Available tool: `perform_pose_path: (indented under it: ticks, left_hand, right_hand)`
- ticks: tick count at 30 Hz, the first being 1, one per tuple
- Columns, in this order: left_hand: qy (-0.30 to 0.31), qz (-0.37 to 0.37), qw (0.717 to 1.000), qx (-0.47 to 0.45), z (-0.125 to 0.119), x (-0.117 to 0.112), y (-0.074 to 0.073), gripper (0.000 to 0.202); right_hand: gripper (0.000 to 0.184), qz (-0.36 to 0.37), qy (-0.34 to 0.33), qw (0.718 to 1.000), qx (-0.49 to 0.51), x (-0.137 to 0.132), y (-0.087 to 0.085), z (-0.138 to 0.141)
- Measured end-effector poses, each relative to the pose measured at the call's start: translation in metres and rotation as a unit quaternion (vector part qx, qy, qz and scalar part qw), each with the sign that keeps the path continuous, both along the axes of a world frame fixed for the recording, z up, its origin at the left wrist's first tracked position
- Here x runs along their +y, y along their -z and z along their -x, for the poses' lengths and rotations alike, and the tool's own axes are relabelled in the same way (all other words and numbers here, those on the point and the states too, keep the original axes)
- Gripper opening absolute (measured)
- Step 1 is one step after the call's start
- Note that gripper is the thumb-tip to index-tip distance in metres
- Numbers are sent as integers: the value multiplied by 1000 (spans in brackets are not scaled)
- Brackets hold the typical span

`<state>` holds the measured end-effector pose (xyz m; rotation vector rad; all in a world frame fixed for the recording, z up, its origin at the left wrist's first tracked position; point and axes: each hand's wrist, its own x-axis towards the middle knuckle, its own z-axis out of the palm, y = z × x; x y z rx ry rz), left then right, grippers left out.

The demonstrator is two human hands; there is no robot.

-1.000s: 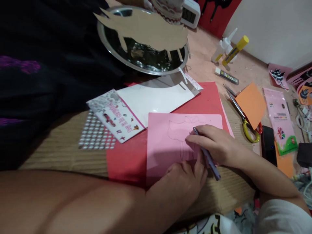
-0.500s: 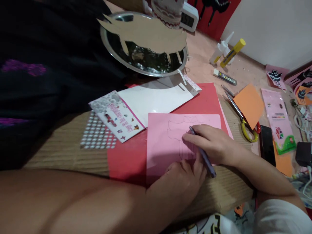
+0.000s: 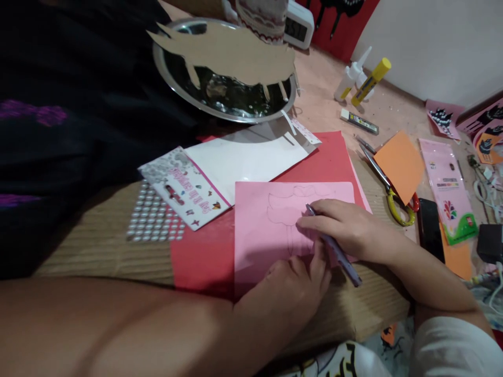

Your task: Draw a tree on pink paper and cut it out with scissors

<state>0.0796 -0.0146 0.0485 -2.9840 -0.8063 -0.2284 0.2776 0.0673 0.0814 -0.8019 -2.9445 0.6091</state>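
Note:
A pink sheet of paper with a thin outline drawing lies partly over red paper. My right hand is closed around a purple pen. The pen slants across the sheet, its upper end toward the drawing and its lower end pointing down to the right. My left hand rests on the lower part of the sheet, fingers somewhat bent and apart, just below the right hand. Part of the drawing is hidden behind both hands.
A sticker packet and a pearl sticker sheet lie left of the paper. A metal plate bears a brown cutout. Scissors, orange paper, a phone and a glue stick are at the right.
The pen has tilted slightly in my right hand, its lower end shifting right. The left hand stays on the sheet. The whole view has shifted a little.

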Motion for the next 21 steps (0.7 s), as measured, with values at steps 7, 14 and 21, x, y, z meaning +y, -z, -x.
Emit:
perform_pose_path:
  ticks: [7,14,21]
  left_hand:
    - [10,5,1000,5,2,1,0,34]
    - [74,-30,997,-7,4,1,7,43]
    - [-50,-42,998,11,24,42,-35,27]
  right_hand:
    - [30,-59,94,990,88,-5,20,1]
    - [16,-149,328,917,169,39,23,-36]
    - [15,-147,289,928,185,12,26,-38]
